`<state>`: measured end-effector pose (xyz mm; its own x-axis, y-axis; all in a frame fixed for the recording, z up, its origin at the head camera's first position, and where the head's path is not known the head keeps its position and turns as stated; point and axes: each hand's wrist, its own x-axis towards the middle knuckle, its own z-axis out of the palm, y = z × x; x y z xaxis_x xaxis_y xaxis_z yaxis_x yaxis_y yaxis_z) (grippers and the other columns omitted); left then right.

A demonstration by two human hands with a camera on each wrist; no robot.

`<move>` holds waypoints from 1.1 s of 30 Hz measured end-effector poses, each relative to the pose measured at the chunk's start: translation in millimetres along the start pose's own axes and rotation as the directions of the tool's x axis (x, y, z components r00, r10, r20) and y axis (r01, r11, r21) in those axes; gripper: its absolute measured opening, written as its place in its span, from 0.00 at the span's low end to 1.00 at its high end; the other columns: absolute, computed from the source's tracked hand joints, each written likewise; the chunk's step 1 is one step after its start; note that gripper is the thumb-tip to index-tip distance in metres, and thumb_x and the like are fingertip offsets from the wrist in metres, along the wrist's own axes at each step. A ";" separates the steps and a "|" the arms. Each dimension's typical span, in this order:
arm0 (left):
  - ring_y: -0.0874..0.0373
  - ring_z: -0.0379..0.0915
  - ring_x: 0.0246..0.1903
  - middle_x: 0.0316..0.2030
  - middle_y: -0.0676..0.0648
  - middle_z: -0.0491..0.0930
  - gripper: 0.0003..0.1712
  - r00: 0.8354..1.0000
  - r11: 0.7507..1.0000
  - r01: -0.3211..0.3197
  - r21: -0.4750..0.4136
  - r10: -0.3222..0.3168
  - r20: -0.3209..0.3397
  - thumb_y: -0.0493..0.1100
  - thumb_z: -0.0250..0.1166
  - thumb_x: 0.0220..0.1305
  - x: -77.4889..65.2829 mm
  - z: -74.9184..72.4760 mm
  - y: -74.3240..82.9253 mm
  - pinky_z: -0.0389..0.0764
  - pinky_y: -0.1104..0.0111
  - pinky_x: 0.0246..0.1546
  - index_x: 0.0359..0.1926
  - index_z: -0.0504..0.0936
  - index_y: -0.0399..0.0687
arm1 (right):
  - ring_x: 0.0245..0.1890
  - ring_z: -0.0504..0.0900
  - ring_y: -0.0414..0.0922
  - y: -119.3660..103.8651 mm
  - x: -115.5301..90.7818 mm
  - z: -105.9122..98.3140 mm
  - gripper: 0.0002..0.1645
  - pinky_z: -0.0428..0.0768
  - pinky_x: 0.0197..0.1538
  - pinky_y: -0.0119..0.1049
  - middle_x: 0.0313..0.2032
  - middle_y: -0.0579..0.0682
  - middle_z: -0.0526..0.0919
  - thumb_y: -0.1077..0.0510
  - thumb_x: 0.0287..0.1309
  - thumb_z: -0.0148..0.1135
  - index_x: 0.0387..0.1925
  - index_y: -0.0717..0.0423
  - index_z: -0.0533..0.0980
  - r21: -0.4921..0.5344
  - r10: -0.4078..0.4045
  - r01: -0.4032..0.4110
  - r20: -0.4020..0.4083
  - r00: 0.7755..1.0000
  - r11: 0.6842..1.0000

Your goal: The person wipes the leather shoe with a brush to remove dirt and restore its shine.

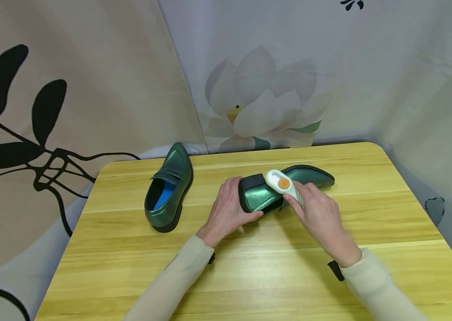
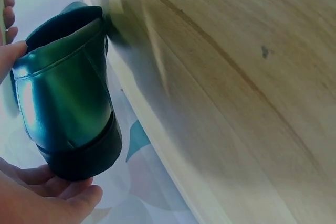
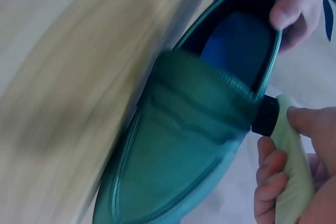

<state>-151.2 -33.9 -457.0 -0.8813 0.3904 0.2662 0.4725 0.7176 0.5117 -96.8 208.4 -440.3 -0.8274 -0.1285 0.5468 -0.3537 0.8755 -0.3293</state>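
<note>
A shiny green loafer is held tilted on its side over the table, toe to the right, black heel toward the back. My left hand grips it at the heel end; in the left wrist view the thumb is at the opening's rim and fingers lie under the heel. In my right hand is a white-handled brush with an orange round button. Its dark head meets the loafer's side near the opening in the right wrist view. The blue insole shows inside.
The matching green loafer stands upright at the table's left, toe toward the back, blue insole visible. Both hands work over the wooden table. A pale curtain with leaf and flower prints hangs behind the table's back edge.
</note>
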 end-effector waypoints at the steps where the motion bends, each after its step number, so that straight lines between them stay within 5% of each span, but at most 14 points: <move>1: 0.46 0.70 0.58 0.62 0.39 0.72 0.62 1.000 1.000 -0.004 0.002 0.004 -0.003 0.63 0.84 0.45 0.0 0.1 0.0 0.74 0.56 0.62 0.71 0.64 0.35 | 0.24 0.79 0.50 -4.1 -0.8 1.2 0.27 0.78 0.22 0.48 0.34 0.57 0.82 0.54 0.60 0.76 0.54 0.68 0.81 0.003 -0.018 0.018 0.002 1.000 1.000; 7: 0.46 0.70 0.58 0.61 0.38 0.73 0.62 1.000 1.000 -0.012 -0.003 0.012 -0.016 0.62 0.84 0.45 0.3 1.1 0.2 0.74 0.56 0.62 0.70 0.65 0.32 | 0.23 0.75 0.44 -23.5 -6.5 5.3 0.27 0.76 0.22 0.38 0.34 0.54 0.81 0.53 0.60 0.75 0.54 0.67 0.81 0.047 -0.133 0.131 0.035 0.990 0.990; 16: 0.46 0.70 0.58 0.61 0.38 0.73 0.61 1.000 1.000 0.004 -0.010 -0.004 -0.016 0.60 0.84 0.45 1.8 0.9 0.4 0.73 0.56 0.62 0.71 0.65 0.33 | 0.23 0.72 0.41 -22.9 -11.9 4.4 0.26 0.72 0.23 0.34 0.33 0.51 0.80 0.45 0.70 0.67 0.56 0.62 0.82 0.097 -0.170 0.166 0.035 0.985 0.981; 24: 0.46 0.70 0.57 0.61 0.39 0.73 0.61 1.000 1.000 0.005 -0.011 -0.005 -0.016 0.63 0.83 0.46 2.6 0.8 0.6 0.75 0.56 0.60 0.70 0.66 0.33 | 0.22 0.74 0.43 -11.7 -8.7 -0.8 0.27 0.74 0.22 0.38 0.33 0.53 0.82 0.56 0.55 0.79 0.54 0.65 0.83 0.039 -0.089 0.090 -0.009 0.996 0.995; 30: 0.45 0.69 0.59 0.62 0.38 0.72 0.60 1.000 1.000 -0.002 -0.015 0.001 -0.027 0.61 0.83 0.46 2.2 0.0 0.5 0.74 0.56 0.61 0.71 0.66 0.33 | 0.23 0.71 0.40 -18.6 -10.4 3.7 0.25 0.72 0.23 0.32 0.32 0.51 0.79 0.51 0.64 0.72 0.55 0.63 0.82 0.109 -0.186 0.180 0.045 0.981 0.978; 33: 0.45 0.69 0.59 0.62 0.38 0.72 0.61 1.000 1.000 -0.001 -0.009 0.001 -0.023 0.62 0.83 0.46 2.5 -0.7 1.6 0.74 0.56 0.62 0.71 0.65 0.34 | 0.22 0.71 0.40 -17.9 -9.0 4.5 0.25 0.72 0.22 0.33 0.32 0.51 0.80 0.52 0.63 0.73 0.55 0.64 0.82 0.094 -0.167 0.164 0.031 0.985 0.982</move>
<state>-152.7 -32.2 -455.0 -0.8809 0.3779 0.2850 0.4733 0.7120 0.5187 -85.0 191.8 -442.7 -0.7697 -0.2875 0.5701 -0.5239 0.7948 -0.3065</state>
